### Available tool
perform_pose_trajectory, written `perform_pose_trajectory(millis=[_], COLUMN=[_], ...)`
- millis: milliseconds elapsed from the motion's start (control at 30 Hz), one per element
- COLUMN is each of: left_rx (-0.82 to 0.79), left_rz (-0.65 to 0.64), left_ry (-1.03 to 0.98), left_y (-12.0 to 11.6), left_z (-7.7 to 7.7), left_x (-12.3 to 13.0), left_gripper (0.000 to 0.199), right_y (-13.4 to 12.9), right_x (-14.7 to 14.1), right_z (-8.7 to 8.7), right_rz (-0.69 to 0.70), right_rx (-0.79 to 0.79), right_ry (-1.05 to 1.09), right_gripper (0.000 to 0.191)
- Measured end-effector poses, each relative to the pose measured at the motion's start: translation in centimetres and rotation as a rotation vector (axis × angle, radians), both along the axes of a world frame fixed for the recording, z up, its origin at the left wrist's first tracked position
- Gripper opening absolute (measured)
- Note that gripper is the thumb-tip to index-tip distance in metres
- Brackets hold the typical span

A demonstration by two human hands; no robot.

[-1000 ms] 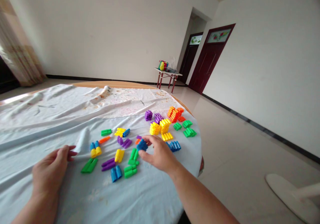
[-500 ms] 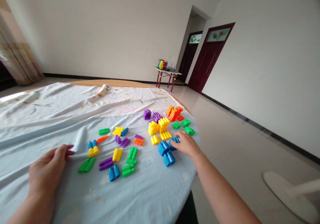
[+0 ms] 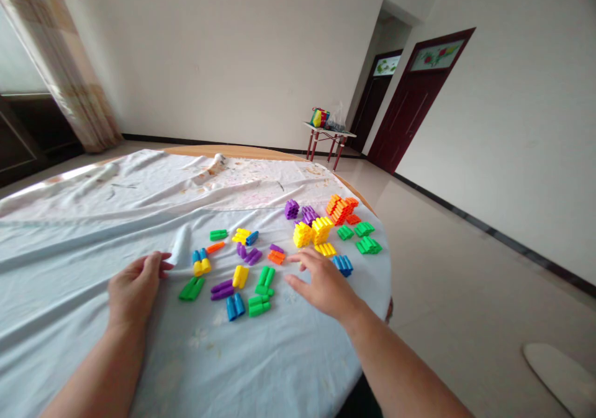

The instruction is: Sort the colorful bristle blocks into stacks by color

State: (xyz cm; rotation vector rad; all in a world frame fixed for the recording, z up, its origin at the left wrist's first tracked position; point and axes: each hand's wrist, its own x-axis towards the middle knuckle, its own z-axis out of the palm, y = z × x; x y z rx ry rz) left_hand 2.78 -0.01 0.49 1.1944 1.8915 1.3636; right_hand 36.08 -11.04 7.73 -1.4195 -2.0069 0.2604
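My right hand (image 3: 326, 281) is open with fingers spread, holding nothing. Its fingertips hover just right of a small orange block (image 3: 276, 257), and it hides part of the blue blocks (image 3: 343, 265). To the left, my left hand (image 3: 136, 284) rests by the cloth with loosely bent fingers and nothing visible in them. Nearest to it are a green block (image 3: 191, 289) and a blue-and-yellow pair (image 3: 201, 262). Between the hands lie scattered plastic peg-like blocks: purple (image 3: 222, 289), yellow (image 3: 240, 276), blue (image 3: 235, 307) and green (image 3: 265, 281).
Clusters sorted by colour stand at the table's right: orange (image 3: 341, 209), yellow (image 3: 312, 231), purple (image 3: 292, 209) and green (image 3: 368, 245). A wrinkled light-blue cloth (image 3: 195, 368) covers the round table. Behind it stands a small table (image 3: 329, 130) with a colourful bag (image 3: 320, 117).
My right hand has let go of the blue blocks and moved left toward the orange block, its fingers spreading. The view has swung left. My left hand stays in much the same pose.
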Motion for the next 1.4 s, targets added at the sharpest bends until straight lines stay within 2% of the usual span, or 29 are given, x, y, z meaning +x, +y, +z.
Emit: perform_pose_trajectory(millis=[100,233,367,467,533,633,700,767,900,1033,1233,1333,1400], left_rx=[0.005,0.018,0.034,0.043,0.050,0.056,0.060,0.070,0.091,0.092,0.083,0.084,0.088], left_rz=[-0.010,-0.031,-0.047,-0.060,-0.065,-0.069,-0.071,-0.065,-0.046,-0.050,-0.045,-0.049,-0.052], left_ry=[-0.027,-0.054,-0.074,-0.087,-0.092,-0.100,-0.103,-0.104,-0.096,-0.097,-0.103,-0.104,-0.105], left_y=[0.0,-0.1,0.0,-0.1,-0.2,-0.3,-0.3,-0.3,-0.1,-0.1,-0.2,-0.2,-0.2], left_z=[-0.2,-0.3,-0.3,-0.2,-0.1,0.1,0.1,0.1,-0.2,-0.2,0.0,0.1,0.0], left_x=[-0.2,-0.3,-0.2,-0.1,-0.1,0.0,0.0,0.1,0.0,0.0,0.1,0.1,0.0], left_gripper=[0.037,0.036,0.037,0.036,0.036,0.037,0.038,0.041,0.046,0.045,0.043,0.043,0.043], right_y=[0.0,0.8,2.2,2.8,2.8,2.5,2.3,2.2,2.5,2.7,4.6,6.0,6.6], right_x=[-3.1,-4.6,-5.1,-5.5,-5.7,-6.0,-6.2,-6.5,-7.2,-7.1,-5.6,-5.4,-5.9], right_z=[-1.4,-3.4,-4.6,-5.3,-5.7,-6.1,-6.4,-6.8,-7.3,-7.1,-7.3,-8.1,-8.7], right_rz=[0.139,0.186,0.330,0.405,0.364,0.242,0.202,0.205,0.280,0.298,-0.024,-0.125,-0.135], right_rx=[-0.139,-0.277,-0.205,-0.118,-0.076,-0.045,-0.062,-0.080,-0.044,0.006,0.104,0.043,-0.020], right_ry=[-0.085,-0.200,-0.128,-0.049,0.007,0.059,0.055,0.039,0.013,0.042,-0.056,-0.127,-0.137], right_gripper=[0.037,0.050,0.038,0.045,0.046,0.035,0.040,0.047,0.034,0.033,0.042,0.049,0.050])
